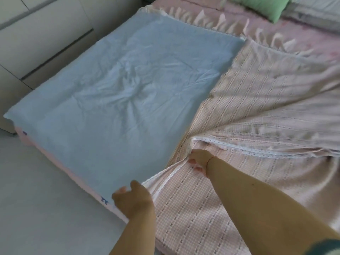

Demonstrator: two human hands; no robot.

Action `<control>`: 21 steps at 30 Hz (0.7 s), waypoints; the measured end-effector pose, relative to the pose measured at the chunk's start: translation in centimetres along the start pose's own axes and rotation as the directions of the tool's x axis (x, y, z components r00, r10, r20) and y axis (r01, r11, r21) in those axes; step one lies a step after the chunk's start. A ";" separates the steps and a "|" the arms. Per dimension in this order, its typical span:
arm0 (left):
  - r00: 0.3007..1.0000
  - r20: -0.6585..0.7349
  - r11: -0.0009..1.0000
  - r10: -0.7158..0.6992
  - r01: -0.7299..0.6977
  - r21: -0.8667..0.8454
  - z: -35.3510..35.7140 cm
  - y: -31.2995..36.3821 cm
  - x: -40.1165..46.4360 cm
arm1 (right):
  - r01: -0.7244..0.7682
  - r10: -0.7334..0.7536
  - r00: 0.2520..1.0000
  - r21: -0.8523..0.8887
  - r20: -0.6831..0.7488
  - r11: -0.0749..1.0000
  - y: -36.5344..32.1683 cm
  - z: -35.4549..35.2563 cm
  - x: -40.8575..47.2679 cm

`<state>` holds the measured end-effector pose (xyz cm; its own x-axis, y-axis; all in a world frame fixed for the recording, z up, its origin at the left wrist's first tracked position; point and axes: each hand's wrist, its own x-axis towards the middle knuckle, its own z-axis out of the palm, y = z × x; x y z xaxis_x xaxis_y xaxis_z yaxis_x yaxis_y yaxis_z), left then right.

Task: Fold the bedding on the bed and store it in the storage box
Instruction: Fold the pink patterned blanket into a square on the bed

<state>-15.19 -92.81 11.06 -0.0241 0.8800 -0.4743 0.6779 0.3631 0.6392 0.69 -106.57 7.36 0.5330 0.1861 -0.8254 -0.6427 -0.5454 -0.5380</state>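
Bedding item: a pink checked quilt with rows of small dark cross-stitches and a white lace border, spread over the right and near part of the bed. Its pale blue underside faces up on the left, where part of the quilt is turned over into a broad flat rectangle reaching the bed's left edge. The blue face is creased, with wrinkles radiating from its middle. On the right the checked face lies in long loose folds, and a lace-trimmed edge runs across it from the centre to the right border of the view.

Left hand: at the near corner of the blue panel, at the bed's edge, fingers curled around the cloth edge where the lace border begins; thumb up, fingertips partly hidden under the fabric.

Right hand: further in, at the point where the lace edges meet, fingers bent and pinching a gathered bunch of the checked fabric. The forearm stretches in from the lower right, with a dark green sleeve at the corner.

Surroundings: a pink sheet with pale tassel-like marks beyond the quilt; a green pillow at the far right; white cabinet fronts on the left; a pale floor below.
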 end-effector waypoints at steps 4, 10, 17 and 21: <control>0.858 0.241 0.881 0.454 -0.473 0.027 4.3 3.7 -2.0 | -0.102 0.120 0.992 0.321 -0.037 0.942 2.1 -0.6 -1.0; 0.503 0.804 0.809 0.318 -0.586 0.047 9.8 5.2 -6.3 | -0.075 0.259 0.939 0.599 -0.228 0.798 5.4 -6.7 -2.8; 0.230 0.973 0.916 -0.007 -0.388 0.098 15.3 6.4 -11.5 | 0.036 0.386 0.829 0.727 -0.405 0.686 7.2 -15.4 -3.5; 0.188 0.973 0.913 -0.135 -0.359 0.196 18.9 6.7 -14.5 | 0.099 0.453 0.778 0.796 -0.436 0.598 7.9 -20.1 -2.9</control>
<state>3.58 -108.93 10.76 0.6186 -0.1817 -0.7644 0.7714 -0.0445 0.6348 5.13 -127.87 8.93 0.3637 -0.4586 -0.8108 -0.7694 0.3427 -0.5390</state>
